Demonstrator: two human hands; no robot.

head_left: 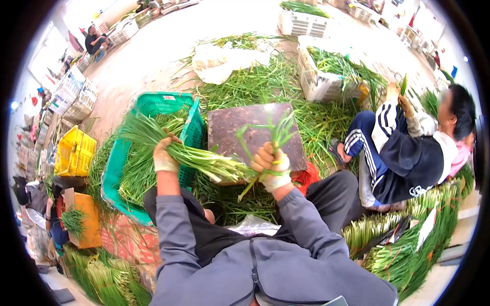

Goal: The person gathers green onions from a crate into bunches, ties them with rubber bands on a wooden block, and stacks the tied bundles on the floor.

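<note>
My left hand (166,154), in a pale glove with bare fingers, is closed around a thick bunch of garlic chives (204,158). The pale cut ends point right, and the leafy ends hang over the green plastic basket (192,122), which holds more chives. Closed in a fist, my right hand (271,166) grips a few loose chive leaves (280,133) that stick out above and below it. It is beside the bunch's pale ends. Both hands are above the near part of a dark, flat-topped block (245,127).
Loose leaves (229,92) cover the floor beyond the block. To the right sits a co-worker (408,148), near a white crate (319,84) of greens. Tied bundles (416,255) are stacked at the lower right. Left are a yellow crate (75,150) and an orange box (87,219).
</note>
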